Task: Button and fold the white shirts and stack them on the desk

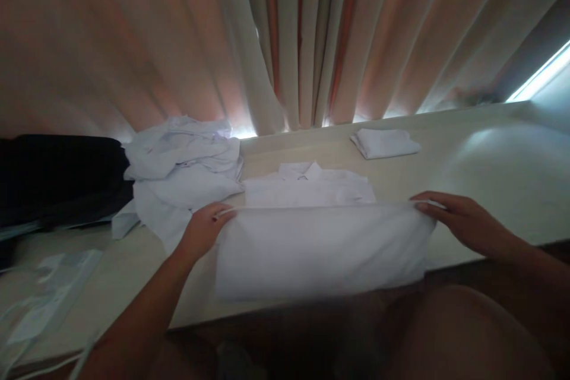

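1. Pale, cream-coloured table [490, 178] runs L to R across the view, w/ long pleated curtains [312, 41] in beige/peach hanging right behind it; daylight glows through the gaps & a bright strip shows at far R.
2. White shirt [312, 231] lies on the table centre, collar at the far side, buttons side up; its near part is doubled over toward the collar, so the fold edge runs across btw the two hands, & the lower cloth reaches the table's near edge.
3. Crumpled pile of white clothes [178, 172] sits just L of the shirt, touching it at the shoulder. Dark cloth [57, 172] lies further L. Small folded white cloth [385, 142] rests at the far side, R of centre, well apart from the shirt. Clear plastic wrap [40, 297] lies near L corner, blurred.
4. Left hand [205, 231]: fingers curled, pinching the L end of the fold edge.
5. Right hand [463, 222]: fingers stretched fairly flat, tips gripping the R end of the fold edge; thumb hidden under the hand.
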A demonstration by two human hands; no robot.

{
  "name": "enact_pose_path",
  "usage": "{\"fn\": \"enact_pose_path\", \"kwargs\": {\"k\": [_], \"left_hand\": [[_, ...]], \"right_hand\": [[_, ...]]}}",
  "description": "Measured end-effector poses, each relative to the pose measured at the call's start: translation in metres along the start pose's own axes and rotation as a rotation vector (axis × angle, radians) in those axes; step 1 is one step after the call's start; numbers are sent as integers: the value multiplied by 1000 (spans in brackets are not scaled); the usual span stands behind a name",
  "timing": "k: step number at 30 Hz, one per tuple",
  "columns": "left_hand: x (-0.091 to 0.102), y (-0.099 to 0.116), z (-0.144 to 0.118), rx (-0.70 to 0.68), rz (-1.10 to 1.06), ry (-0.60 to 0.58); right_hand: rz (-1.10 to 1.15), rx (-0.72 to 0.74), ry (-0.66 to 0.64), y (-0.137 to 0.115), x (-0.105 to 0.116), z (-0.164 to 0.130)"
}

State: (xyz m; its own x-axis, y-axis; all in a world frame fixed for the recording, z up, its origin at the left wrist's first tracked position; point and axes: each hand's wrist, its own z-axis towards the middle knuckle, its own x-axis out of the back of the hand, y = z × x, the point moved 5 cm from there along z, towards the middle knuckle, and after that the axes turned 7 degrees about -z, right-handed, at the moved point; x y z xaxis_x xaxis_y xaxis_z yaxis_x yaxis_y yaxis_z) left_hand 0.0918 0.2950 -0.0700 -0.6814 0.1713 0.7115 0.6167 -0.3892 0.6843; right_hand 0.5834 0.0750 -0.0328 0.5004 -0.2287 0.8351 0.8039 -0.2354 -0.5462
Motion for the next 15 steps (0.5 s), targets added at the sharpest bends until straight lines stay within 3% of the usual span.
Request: {"fn": "enact_pose_path", "kwargs": {"k": [4,8,11,15], "left_hand": [[-28,-34,93,37,80,-23],[-50,-64,165,122,112,-19],[-61,-80,198,174,103,-20],[-73,-99,224,256,61,-28]], "right_hand": [[39,111,4,2,-25,119],[65,62,-59,26,-71,217],[55,2,-118,47,-105,264],[-21,-20,-122,64,-133,298]]}}
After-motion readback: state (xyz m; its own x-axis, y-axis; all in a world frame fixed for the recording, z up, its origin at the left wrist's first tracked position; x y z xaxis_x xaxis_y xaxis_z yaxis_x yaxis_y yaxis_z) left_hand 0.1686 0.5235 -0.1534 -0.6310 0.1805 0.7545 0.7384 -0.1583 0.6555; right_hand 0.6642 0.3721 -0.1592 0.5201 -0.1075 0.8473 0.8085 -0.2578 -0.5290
